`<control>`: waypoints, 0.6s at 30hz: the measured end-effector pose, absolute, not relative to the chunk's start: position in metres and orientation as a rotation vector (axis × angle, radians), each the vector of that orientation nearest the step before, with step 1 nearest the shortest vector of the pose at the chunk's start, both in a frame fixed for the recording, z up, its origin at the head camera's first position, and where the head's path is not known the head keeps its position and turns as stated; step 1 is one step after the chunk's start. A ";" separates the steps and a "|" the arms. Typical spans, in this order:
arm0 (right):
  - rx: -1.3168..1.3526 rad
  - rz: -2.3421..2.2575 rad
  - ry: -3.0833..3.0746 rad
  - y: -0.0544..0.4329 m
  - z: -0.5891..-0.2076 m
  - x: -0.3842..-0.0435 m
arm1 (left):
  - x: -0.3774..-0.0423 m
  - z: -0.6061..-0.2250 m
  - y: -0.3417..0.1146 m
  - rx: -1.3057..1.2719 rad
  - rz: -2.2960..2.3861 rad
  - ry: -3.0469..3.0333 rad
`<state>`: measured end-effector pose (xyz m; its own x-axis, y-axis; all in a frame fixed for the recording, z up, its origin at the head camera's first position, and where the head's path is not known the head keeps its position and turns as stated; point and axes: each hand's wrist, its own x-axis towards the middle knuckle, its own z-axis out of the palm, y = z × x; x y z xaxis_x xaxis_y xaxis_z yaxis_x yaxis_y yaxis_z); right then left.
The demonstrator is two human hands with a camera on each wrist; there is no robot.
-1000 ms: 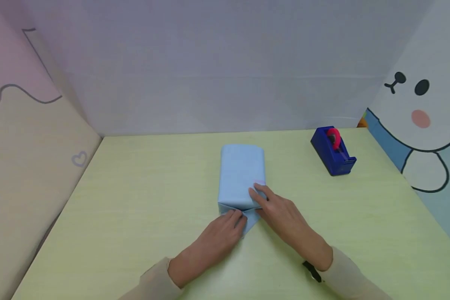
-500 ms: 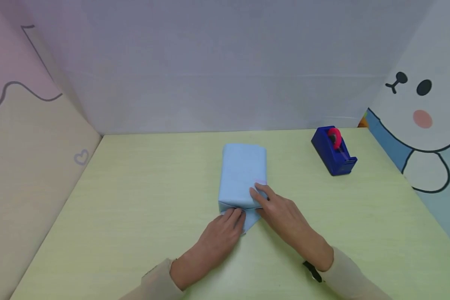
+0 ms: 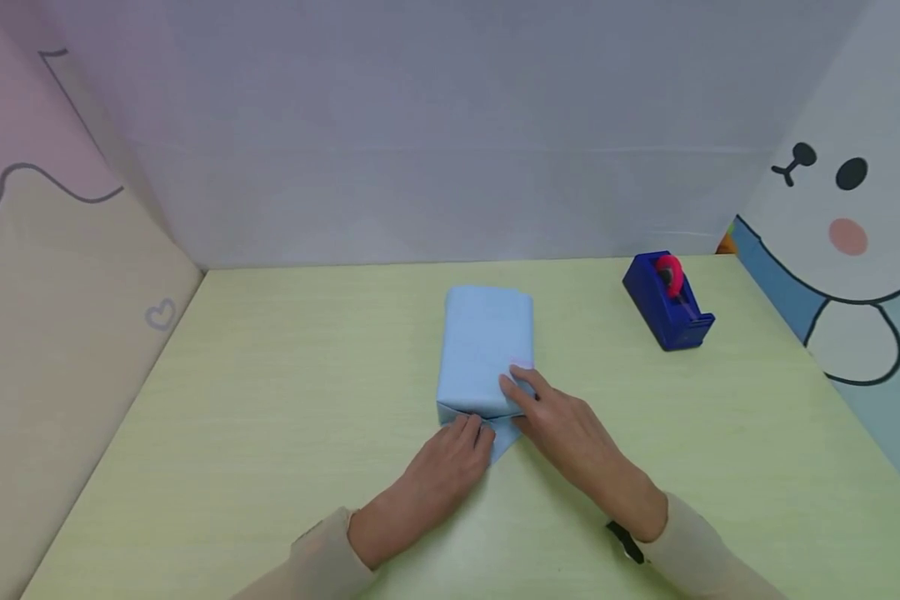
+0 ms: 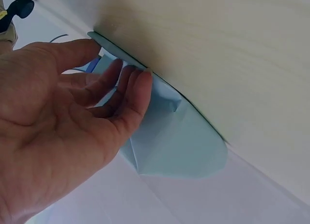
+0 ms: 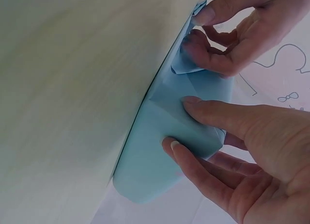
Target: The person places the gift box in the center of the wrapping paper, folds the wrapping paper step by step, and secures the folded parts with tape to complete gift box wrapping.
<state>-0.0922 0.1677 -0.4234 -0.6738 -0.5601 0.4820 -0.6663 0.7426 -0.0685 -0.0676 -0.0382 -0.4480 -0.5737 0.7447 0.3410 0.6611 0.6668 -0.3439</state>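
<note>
I wear long sleeves of pale beige cloth. My left sleeve (image 3: 315,554) looks loose and a little creased, ending at the wrist; my right sleeve (image 3: 705,550) matches it in colour. A small black piece (image 3: 625,542) shows under its edge. My right hand (image 3: 566,437) is bare, like my left hand (image 3: 444,477).
</note>
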 end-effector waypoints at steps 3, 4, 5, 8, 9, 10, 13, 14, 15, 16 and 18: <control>0.929 0.326 -2.519 0.168 -0.422 -0.091 | -0.067 -0.448 -0.040 -1.115 0.274 -2.423; 0.928 0.325 -2.521 0.168 -0.422 -0.091 | -0.067 -0.449 -0.040 -1.115 0.277 -2.424; 0.927 0.326 -2.522 0.168 -0.422 -0.091 | -0.066 -0.449 -0.040 -1.110 0.279 -2.421; 0.928 0.330 -2.514 0.167 -0.422 -0.091 | -0.065 -0.450 -0.040 -1.095 0.298 -2.396; 0.930 0.332 -2.509 0.167 -0.422 -0.091 | -0.065 -0.451 -0.040 -1.087 0.308 -2.388; 0.931 0.333 -2.504 0.167 -0.422 -0.091 | -0.064 -0.451 -0.040 -1.078 0.315 -2.380; 0.932 0.336 -2.491 0.167 -0.423 -0.091 | -0.063 -0.451 -0.039 -1.045 0.339 -2.369; 0.932 0.338 -2.488 0.167 -0.422 -0.091 | -0.062 -0.450 -0.039 -1.037 0.336 -2.371; 0.931 0.339 -2.486 0.167 -0.422 -0.091 | -0.062 -0.450 -0.039 -1.030 0.329 -2.375; 0.929 0.342 -2.484 0.166 -0.422 -0.091 | -0.062 -0.450 -0.038 -1.024 0.322 -2.380; 0.929 0.346 -2.480 0.166 -0.422 -0.092 | -0.062 -0.450 -0.038 -1.024 0.301 -2.396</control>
<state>-0.0916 0.1663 -0.4223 -0.6625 -0.5520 0.5063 -0.6695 0.7396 -0.0696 -0.0624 -0.0382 -0.4500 -0.5840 0.7230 0.3690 0.6095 0.6908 -0.3890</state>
